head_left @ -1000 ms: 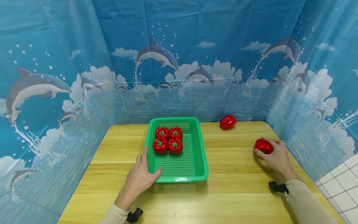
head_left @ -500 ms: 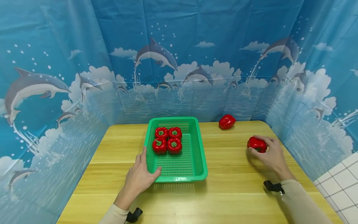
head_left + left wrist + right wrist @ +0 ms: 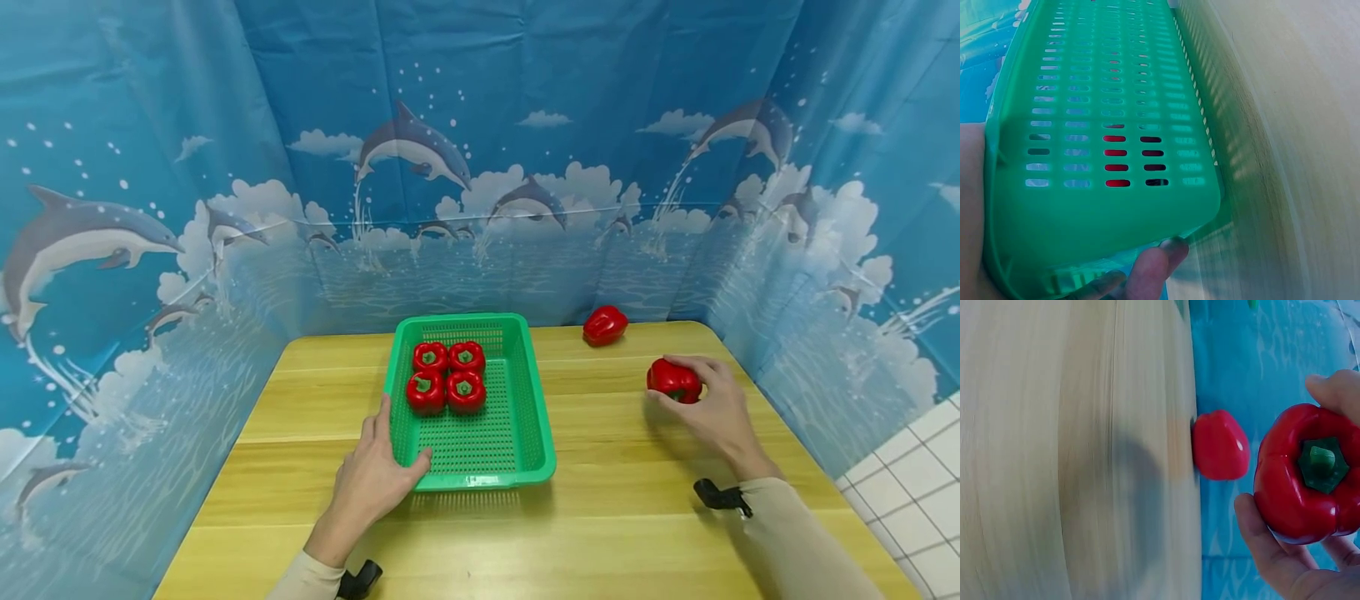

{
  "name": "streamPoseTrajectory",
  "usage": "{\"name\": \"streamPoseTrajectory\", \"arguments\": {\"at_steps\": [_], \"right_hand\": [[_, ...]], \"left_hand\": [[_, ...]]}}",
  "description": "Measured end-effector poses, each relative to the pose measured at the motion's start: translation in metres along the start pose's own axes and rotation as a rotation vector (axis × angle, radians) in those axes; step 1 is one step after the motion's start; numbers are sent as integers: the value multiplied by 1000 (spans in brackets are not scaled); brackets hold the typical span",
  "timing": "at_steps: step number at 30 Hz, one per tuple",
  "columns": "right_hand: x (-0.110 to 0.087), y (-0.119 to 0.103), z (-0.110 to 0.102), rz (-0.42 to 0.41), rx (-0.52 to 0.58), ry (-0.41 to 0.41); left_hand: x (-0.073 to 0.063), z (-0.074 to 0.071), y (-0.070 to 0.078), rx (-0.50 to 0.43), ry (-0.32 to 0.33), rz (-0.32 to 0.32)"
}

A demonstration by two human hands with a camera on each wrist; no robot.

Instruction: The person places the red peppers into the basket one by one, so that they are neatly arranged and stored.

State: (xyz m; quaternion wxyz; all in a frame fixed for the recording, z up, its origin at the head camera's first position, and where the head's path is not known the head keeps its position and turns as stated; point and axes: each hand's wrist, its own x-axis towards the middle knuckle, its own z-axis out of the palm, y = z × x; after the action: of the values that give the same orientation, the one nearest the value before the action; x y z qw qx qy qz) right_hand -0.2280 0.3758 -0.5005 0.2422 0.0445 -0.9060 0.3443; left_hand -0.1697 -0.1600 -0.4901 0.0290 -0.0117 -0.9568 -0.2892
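My right hand (image 3: 718,412) holds a red bell pepper (image 3: 669,379) above the right side of the table. In the right wrist view, thumb and fingers wrap the bell pepper (image 3: 1288,494), its green stem facing the camera. My left hand (image 3: 375,473) grips the front left corner of a green plastic basket (image 3: 551,457), thumb on the front rim and fingers along the left side. The left wrist view shows the basket's slotted wall (image 3: 1097,219) with fingertips (image 3: 1147,275) at its edge. Several red bell peppers (image 3: 465,392) stand stem up inside, grouped toward the back left.
Another red bell pepper (image 3: 604,325) lies on its side near the back edge of the wooden table (image 3: 615,533). A blue dolphin-print curtain (image 3: 480,275) surrounds the table at the back and sides. White tiles (image 3: 907,475) show at the lower right.
My right hand has moved left with the bell pepper, lifting it off the table. My left hand stays at the basket's corner, and the basket has not moved.
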Motion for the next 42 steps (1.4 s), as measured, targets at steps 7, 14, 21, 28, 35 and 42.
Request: {"name": "streamPoseTrajectory", "arguments": {"at_steps": [7, 14, 21, 28, 35, 42], "right_hand": [[3, -12, 8, -60, 5, 8], [7, -32, 13, -88, 52, 5], [10, -50, 18, -113, 25, -1], [14, -62, 29, -237, -3, 11], [14, -73, 37, -304, -6, 26], [15, -87, 41, -345, 1, 7]], "left_hand": [[1, 0, -1, 5, 5, 1], [0, 0, -1, 4, 14, 14], [0, 1, 0, 6, 17, 18], [0, 0, 0, 6, 21, 18], [1, 0, -1, 16, 20, 13], [2, 0, -1, 19, 23, 14]]}}
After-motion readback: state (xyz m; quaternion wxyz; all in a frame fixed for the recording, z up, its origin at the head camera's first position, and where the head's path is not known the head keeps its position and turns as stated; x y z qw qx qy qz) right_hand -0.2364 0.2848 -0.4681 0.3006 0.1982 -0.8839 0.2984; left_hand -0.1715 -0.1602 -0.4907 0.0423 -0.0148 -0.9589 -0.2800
